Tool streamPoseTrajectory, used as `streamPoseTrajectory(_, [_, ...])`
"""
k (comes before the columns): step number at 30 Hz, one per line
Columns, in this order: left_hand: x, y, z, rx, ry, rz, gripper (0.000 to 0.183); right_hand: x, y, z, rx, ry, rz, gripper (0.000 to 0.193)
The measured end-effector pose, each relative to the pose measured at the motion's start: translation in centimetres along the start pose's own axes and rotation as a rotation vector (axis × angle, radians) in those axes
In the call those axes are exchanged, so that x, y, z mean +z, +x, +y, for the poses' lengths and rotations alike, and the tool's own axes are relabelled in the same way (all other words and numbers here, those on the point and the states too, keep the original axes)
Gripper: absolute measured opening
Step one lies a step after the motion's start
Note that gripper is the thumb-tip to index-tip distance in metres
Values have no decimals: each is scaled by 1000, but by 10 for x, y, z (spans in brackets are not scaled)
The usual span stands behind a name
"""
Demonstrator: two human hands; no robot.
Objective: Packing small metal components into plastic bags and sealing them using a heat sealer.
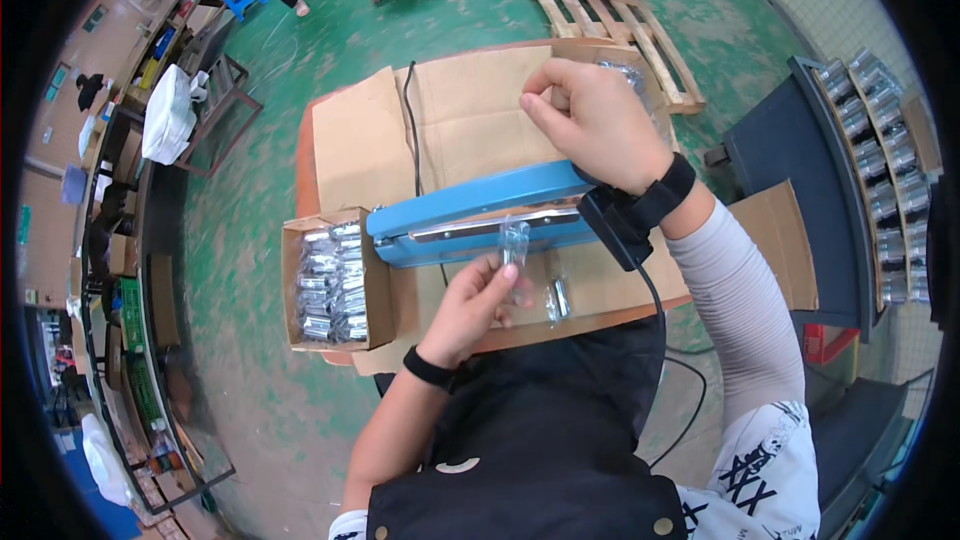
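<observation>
A blue bar heat sealer (470, 205) lies across the cardboard-covered table in front of me. My left hand (480, 300) pinches a small clear plastic bag (515, 240) at the sealer's near edge, its top against the sealing strip. A shiny part inside the bag is partly hidden by my fingers. My right hand (600, 120) is curled closed over the sealer's right end, with nothing visible in it. Whether it presses on the arm, I cannot tell. Close to my left hand, a bagged metal cylinder (559, 297) rests on the cardboard.
Left of the sealer stands a cardboard box (378, 300) full of bagged metal cylinders. A black cable (411, 130) crosses the cardboard. Further bags (625, 72) lie beyond my right hand. On the right, a dark cabinet (790, 170) stands beside racked metal parts (885, 170). Wooden pallets (640, 35) lie beyond.
</observation>
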State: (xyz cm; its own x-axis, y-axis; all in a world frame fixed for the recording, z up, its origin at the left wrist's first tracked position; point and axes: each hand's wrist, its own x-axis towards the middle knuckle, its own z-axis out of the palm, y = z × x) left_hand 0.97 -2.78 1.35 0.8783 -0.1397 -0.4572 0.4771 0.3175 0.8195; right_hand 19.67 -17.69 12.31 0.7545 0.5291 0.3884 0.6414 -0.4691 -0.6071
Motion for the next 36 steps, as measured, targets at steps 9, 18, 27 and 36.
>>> streamPoseTrajectory(9, [-10, 21, 2, 33, -83, 224, 28, 10, -13, 25, 161, -9, -86, 15])
streamPoseTrajectory(18, [-12, 18, 6, -43, -113, 229, 35, 31, -31, 49, 285, -15, -123, 10])
streamPoseTrajectory(27, [-17, 10, 7, -5, -6, 304, 46, 29, -28, 43, 315, -88, -111, 10])
streamPoseTrajectory(36, [-16, -13, -16, 159, 77, 268, 40, -4, -17, 14, 329, 297, 127, 22])
